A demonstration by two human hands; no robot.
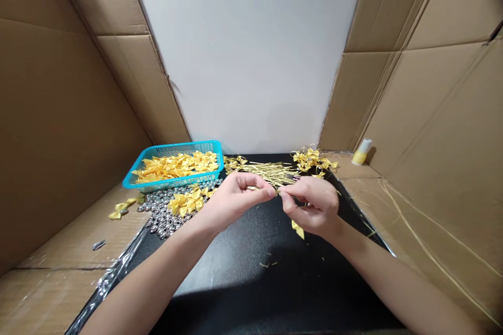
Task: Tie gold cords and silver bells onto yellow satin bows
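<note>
My left hand (pixel 243 196) and my right hand (pixel 312 201) meet over the black table (pixel 243 282), thumb and forefinger of each pinched on a thin gold twist tie (pixel 277 192). Most of the tie is hidden by the fingertips. Below my right hand shows a yellow ribbon bow (pixel 297 229); whether it hangs or lies on the table I cannot tell. Just behind the hands is a pile of gold twist ties (pixel 271 170). Left of my left hand, loose yellow bows (pixel 186 201) rest on a heap of silver beads (pixel 163 214).
A turquoise basket (pixel 135 175) full of yellow bows stands at the back left. Bows with ties (pixel 312 159) are heaped at the back right. A yellow-and-white spool (pixel 361 152) is on the cardboard at right. Cardboard walls (pixel 70 115) flank the table.
</note>
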